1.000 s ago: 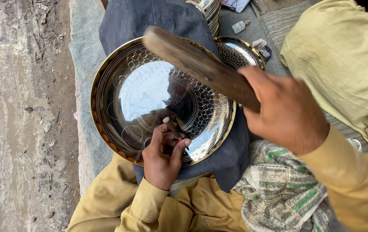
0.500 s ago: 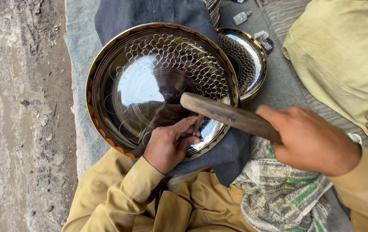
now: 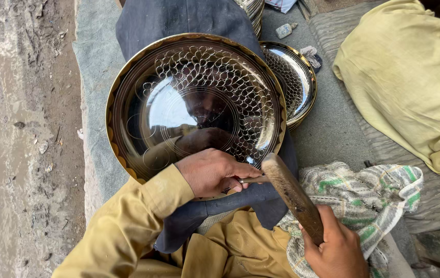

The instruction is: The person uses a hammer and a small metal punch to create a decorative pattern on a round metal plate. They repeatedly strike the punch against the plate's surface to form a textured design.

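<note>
While the big metal plate (image 3: 194,103) lies on a dark cloth (image 3: 178,20) over the lap, the left hand (image 3: 212,172) rests at its six o'clock rim, fingers pinching a thin metal punch (image 3: 253,179). The right hand (image 3: 335,247) (at five o'clock) wraps its fingers tight around a wooden mallet (image 3: 292,195), whose head touches the punch. A second plate (image 3: 292,82) sits at two o'clock.

mallet (image 3: 292,195) lowered, left hand (image 3: 212,171) shifted right
</note>
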